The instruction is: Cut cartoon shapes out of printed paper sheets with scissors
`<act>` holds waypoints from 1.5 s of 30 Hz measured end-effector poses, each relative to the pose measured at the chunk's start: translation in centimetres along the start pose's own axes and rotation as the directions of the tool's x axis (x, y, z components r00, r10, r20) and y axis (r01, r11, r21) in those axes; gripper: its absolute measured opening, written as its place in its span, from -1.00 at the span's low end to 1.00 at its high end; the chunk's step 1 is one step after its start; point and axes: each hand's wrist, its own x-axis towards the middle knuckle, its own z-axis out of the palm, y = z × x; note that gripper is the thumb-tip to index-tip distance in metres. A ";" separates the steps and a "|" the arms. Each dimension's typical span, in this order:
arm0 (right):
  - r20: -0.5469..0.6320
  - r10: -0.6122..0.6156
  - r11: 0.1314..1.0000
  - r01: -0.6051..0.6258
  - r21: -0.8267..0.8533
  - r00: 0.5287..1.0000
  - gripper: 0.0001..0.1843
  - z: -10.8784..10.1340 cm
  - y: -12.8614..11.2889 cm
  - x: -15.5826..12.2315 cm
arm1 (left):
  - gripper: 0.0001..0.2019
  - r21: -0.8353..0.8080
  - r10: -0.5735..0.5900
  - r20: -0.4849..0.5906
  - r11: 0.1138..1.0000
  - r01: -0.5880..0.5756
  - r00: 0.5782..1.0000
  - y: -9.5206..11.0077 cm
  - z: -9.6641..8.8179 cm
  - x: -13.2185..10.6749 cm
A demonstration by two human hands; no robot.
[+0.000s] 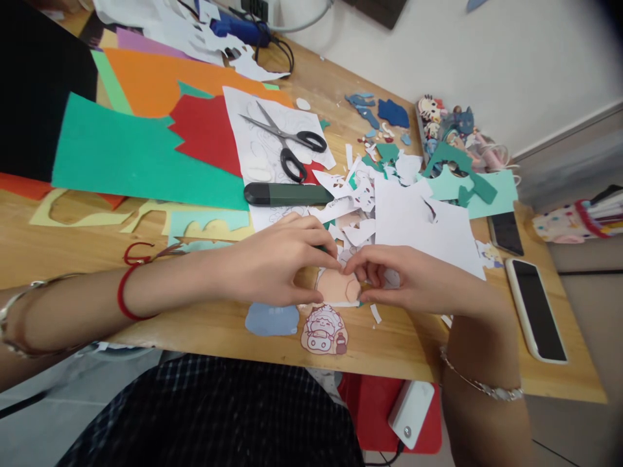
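Note:
In the head view a peach-coloured cutout (335, 285) lies between my hands near the table's front edge, with a pale layer showing along its lower rim. My left hand (277, 259) grips its left side, thumb at the lower edge and fingers at the top. On the other side my right hand (403, 279) pinches the right edge between thumb and fingers. Just below the cutout is a printed cartoon figure cutout (324, 332). To its left rests a light blue cutout (272, 320).
Black-handled scissors (292, 144) and a dark green cutter (289, 194) lie beyond my hands. Coloured sheets (150, 155) spread to the left. White paper scraps (360, 194) and a white sheet (423, 224) sit ahead. A phone (536, 311) lies at the right.

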 end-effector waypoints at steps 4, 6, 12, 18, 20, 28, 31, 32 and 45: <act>-0.005 -0.002 1.000 0.002 -0.025 1.000 -0.75 0.1 -0.1 0.2 | -0.66 -0.001 0.006 -0.003 1.000 -0.006 1.000 -0.1 0.0 0.0; -0.007 -0.009 1.000 0.008 -0.023 1.000 -0.76 0.1 -0.1 0.2 | -0.66 -0.002 0.005 -0.003 1.000 -0.005 1.000 0.0 0.0 0.0; -0.003 -0.022 1.000 0.022 -0.001 1.000 -0.72 0.0 0.0 0.0 | -0.64 -0.017 -0.001 0.000 1.000 0.001 1.000 0.0 0.0 0.0; -0.033 -0.015 1.000 0.015 0.007 0.999 -0.74 -0.1 -0.2 -0.2 | -0.63 -0.056 -0.006 -0.018 0.998 0.005 1.000 -0.1 -0.1 0.1; -0.065 -0.013 1.000 0.015 0.024 0.998 -0.75 -0.2 -0.3 -0.3 | -0.61 -0.074 -0.011 -0.013 0.997 0.010 1.000 -0.2 -0.1 0.1; -0.169 -0.023 0.998 0.033 0.060 0.985 -0.79 -0.5 -0.3 -0.6 | -0.72 -0.145 -0.014 -0.014 0.989 0.012 1.000 -0.1 -0.3 0.2; -0.183 -0.031 0.997 0.044 0.063 0.983 -0.81 -0.5 -0.2 -0.6 | -0.83 -0.155 -0.009 -0.023 0.988 0.005 1.000 -0.1 -0.4 0.3; -0.185 -0.034 0.997 0.047 0.065 0.982 -0.81 -0.5 -0.1 -0.6 | -0.84 -0.151 -0.004 -0.020 0.989 0.001 1.000 -0.1 -0.5 0.3; -0.236 -0.069 0.997 0.057 -0.058 0.969 -0.84 -0.5 -0.8 -1.6 | -0.90 -0.226 0.071 0.026 0.972 -0.064 0.997 0.1 -3.3 -0.2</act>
